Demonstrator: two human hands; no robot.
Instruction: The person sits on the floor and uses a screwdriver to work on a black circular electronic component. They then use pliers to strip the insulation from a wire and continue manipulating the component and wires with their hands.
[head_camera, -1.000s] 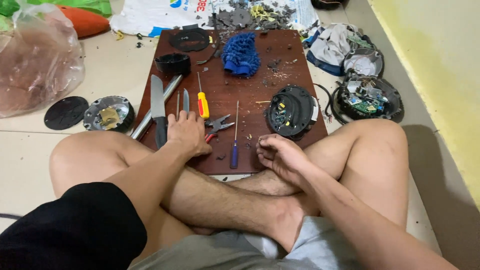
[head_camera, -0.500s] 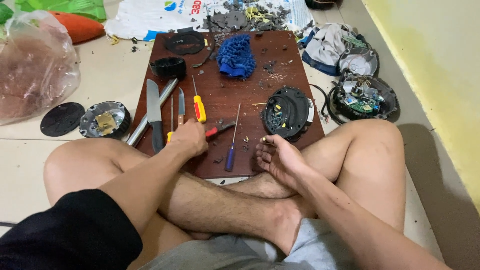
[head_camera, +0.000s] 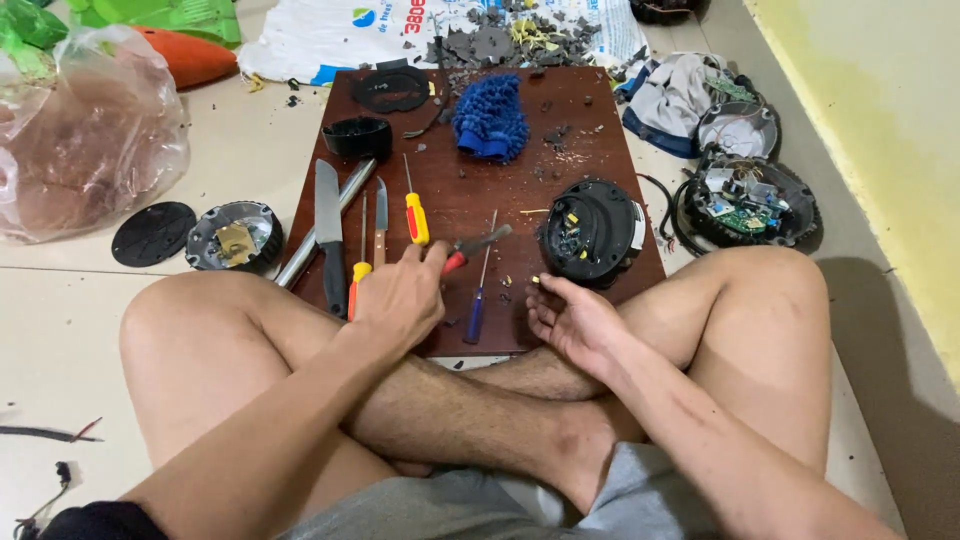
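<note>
- Since the earlier frame, the pliers (head_camera: 470, 247) have been lifted off the board (head_camera: 600, 110) by the left hand (head_camera: 400, 295), which was lying flat on the tools a second ago.
- Red handles are gripped in the closed left fingers; the grey jaws are pointed up and to the right, above the board's near half.
- Just right of the pliers, a blue screwdriver (head_camera: 478, 300) is laid flat on the board.
- At the board's near edge, the right hand (head_camera: 570, 320) is rested palm up, fingers loosely curled and half open; whether something small is held cannot be told.
- Just beyond the right hand, a round black housing (head_camera: 592, 232) is seen.
- Left of the pliers, a yellow screwdriver (head_camera: 415, 212), a knife (head_camera: 329, 225) and a metal tube (head_camera: 325, 225) are laid out.
- At the far end, a blue mitt (head_camera: 490, 117) is placed.
</note>
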